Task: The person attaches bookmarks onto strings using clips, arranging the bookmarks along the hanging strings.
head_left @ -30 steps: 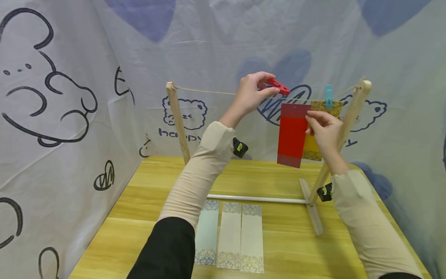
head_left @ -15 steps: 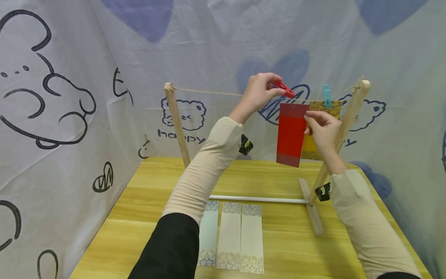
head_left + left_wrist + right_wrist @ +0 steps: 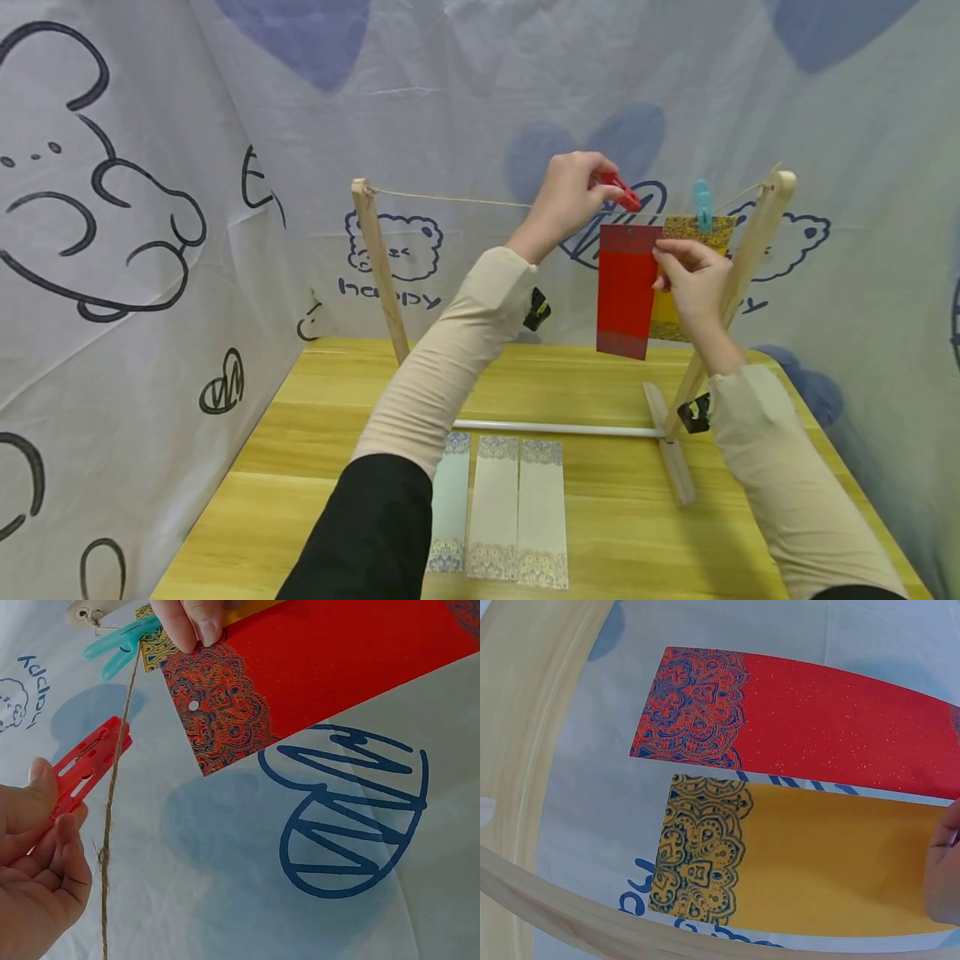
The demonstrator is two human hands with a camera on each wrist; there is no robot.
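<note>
In the head view my left hand [image 3: 568, 198] pinches a red clothespin [image 3: 622, 192] above the string [image 3: 450, 199]. The left wrist view has the clothespin's tip overlapping the string; whether it grips it I cannot tell. My right hand [image 3: 697, 279] pinches the side edge of a red patterned card [image 3: 625, 296], near its top. That card hangs upright just below the string, and a small hole [image 3: 193, 706] shows at its end. Behind the right hand, a yellow patterned card [image 3: 832, 855] hangs from the string under a teal clothespin [image 3: 702, 206].
Two wooden posts hold the string, the left post [image 3: 381, 267] and the right post [image 3: 761, 225]. A white rod [image 3: 562, 429] runs low between them. On the wooden table [image 3: 300, 475] lie three pale cards [image 3: 542, 508], one partly behind the left sleeve.
My left hand has moved to the right with the red clothespin, whose tip now points more steeply down, above the red card. My right hand and the card have barely shifted.
</note>
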